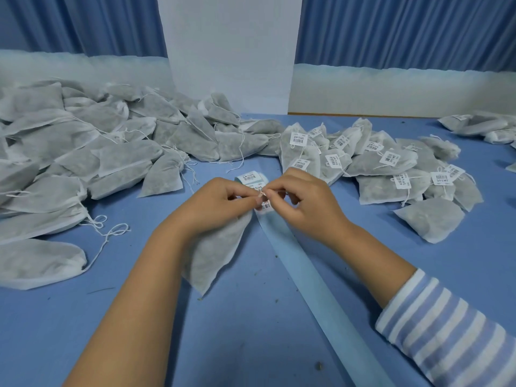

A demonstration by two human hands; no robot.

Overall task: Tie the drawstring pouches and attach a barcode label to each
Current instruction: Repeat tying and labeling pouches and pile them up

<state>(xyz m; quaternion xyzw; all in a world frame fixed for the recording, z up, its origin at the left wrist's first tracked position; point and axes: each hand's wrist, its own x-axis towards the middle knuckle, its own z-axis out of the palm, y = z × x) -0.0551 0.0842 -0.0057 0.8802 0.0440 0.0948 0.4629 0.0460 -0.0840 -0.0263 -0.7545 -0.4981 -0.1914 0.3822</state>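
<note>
Left hand (220, 202) and right hand (304, 202) meet fingertip to fingertip at desk (251, 331) centre. Each pinches the white drawstring (262, 194) between thumb and forefinger, the other fingers curled. The pouch (215, 252) lies flat under the left hand and wrist, neck at the pinch, body trailing toward the person. A barcode label (266, 205) sits just below the fingertips. The label strip (307, 272) runs beneath the right hand. Unlabelled pouches (83, 152) are heaped left, labelled pouches (385, 169) right.
</note>
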